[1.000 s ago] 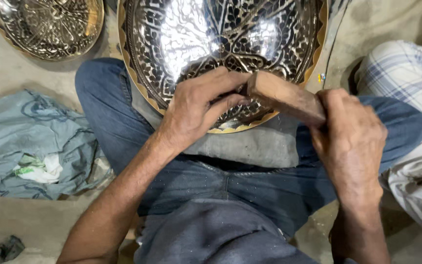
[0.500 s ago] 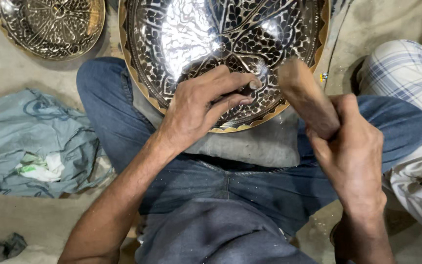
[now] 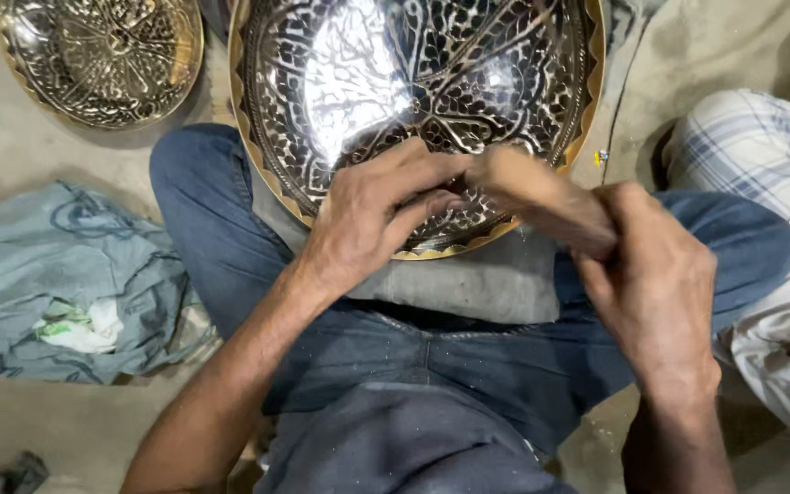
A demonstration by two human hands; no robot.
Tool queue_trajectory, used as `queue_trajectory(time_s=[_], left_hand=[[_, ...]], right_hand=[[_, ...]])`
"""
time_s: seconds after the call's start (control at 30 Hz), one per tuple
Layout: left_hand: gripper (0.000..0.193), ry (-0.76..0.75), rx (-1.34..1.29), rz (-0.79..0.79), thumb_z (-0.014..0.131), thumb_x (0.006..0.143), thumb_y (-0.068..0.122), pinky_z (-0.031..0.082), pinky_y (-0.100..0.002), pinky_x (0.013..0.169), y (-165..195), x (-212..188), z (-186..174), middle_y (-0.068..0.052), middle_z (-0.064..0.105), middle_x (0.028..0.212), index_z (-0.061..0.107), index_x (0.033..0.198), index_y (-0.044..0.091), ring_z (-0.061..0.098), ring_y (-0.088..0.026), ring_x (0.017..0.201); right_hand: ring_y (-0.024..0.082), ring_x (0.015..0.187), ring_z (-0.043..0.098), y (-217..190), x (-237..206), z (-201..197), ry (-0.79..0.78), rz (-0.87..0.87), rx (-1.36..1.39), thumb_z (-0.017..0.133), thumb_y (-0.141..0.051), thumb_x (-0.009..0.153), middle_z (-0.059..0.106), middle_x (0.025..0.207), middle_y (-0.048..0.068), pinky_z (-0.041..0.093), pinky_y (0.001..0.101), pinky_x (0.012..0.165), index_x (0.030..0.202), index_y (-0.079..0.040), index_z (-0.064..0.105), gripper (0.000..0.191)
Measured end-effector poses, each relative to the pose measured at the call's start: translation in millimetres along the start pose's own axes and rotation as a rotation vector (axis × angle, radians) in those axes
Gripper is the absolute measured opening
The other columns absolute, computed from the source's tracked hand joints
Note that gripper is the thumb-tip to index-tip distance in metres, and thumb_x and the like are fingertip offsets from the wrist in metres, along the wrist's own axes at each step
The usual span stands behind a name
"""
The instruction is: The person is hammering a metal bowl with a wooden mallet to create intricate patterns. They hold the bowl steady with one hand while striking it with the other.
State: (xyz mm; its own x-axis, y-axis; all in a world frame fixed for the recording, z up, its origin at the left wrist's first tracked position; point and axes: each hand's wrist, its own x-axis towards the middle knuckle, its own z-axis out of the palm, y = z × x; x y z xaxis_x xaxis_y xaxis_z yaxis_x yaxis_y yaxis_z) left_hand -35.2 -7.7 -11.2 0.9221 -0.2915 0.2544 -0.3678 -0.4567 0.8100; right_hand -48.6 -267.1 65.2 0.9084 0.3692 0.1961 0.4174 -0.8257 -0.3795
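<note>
While our right hand (image 3: 656, 293) grips the wooden mallet (image 3: 541, 201), its blurred head has swung down from half a second ago to meet our left hand (image 3: 377, 215). That hand stays pinched, seemingly around a small punch we cannot make out, on the engraved brass tray (image 3: 368, 73) propped on our lap, so another strike is landing.

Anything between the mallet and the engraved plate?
Only the left hand: its fingers rest on the plate right beside the blurred wooden mallet held in the right hand. Nothing else shows between them.
</note>
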Motion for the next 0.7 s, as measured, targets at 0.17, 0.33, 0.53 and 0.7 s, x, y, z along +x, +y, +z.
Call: queue_trajectory(time_s=[0.17,0.33,0.53,0.7], left_hand=[[0.025,0.193,-0.249,0.052,0.067,0.11,0.014,0.068,-0.027,0.094,2,-2,0,-0.006,0.072,0.12,0.066,0.135,0.014,0.075,-0.013,0.105],[0.028,0.156,-0.088,0.027,0.071,0.103,0.01,0.066,-0.03,0.096,5,-3,12,-0.009,0.072,0.123,0.066,0.131,0.011,0.074,-0.021,0.111],[0.028,0.235,-0.051,-0.09,0.072,0.101,0.012,0.068,-0.029,0.085,13,-5,18,-0.007,0.072,0.115,0.065,0.128,0.009,0.076,-0.018,0.1],[0.031,0.323,-0.032,-0.114,0.072,0.101,0.007,0.063,-0.033,0.083,27,-8,16,-0.01,0.07,0.114,0.063,0.13,0.004,0.075,-0.02,0.101]], right_hand=[[0.03,0.083,0.072,6,2,3,-0.011,0.241,0.186,0.075,0.0,0.089,0.069,0.098,0.02,0.053,0.0384,0.069,0.119,0.001,0.056,0.035],[0.029,0.084,0.072,7,8,1,-0.018,0.175,0.161,0.078,-0.001,0.09,0.069,0.098,0.02,0.054,0.0381,0.071,0.117,0.0,0.059,0.033],[0.032,0.082,0.07,0,19,-10,0.04,-0.108,-0.174,0.081,-0.001,0.073,0.071,0.093,0.018,0.055,0.0417,0.073,0.111,0.001,0.063,0.041],[0.025,0.071,0.068,-1,37,-15,-0.016,-0.105,-0.338,0.083,-0.011,0.09,0.069,0.083,0.012,0.054,0.0389,0.066,0.105,-0.002,0.067,0.023]])
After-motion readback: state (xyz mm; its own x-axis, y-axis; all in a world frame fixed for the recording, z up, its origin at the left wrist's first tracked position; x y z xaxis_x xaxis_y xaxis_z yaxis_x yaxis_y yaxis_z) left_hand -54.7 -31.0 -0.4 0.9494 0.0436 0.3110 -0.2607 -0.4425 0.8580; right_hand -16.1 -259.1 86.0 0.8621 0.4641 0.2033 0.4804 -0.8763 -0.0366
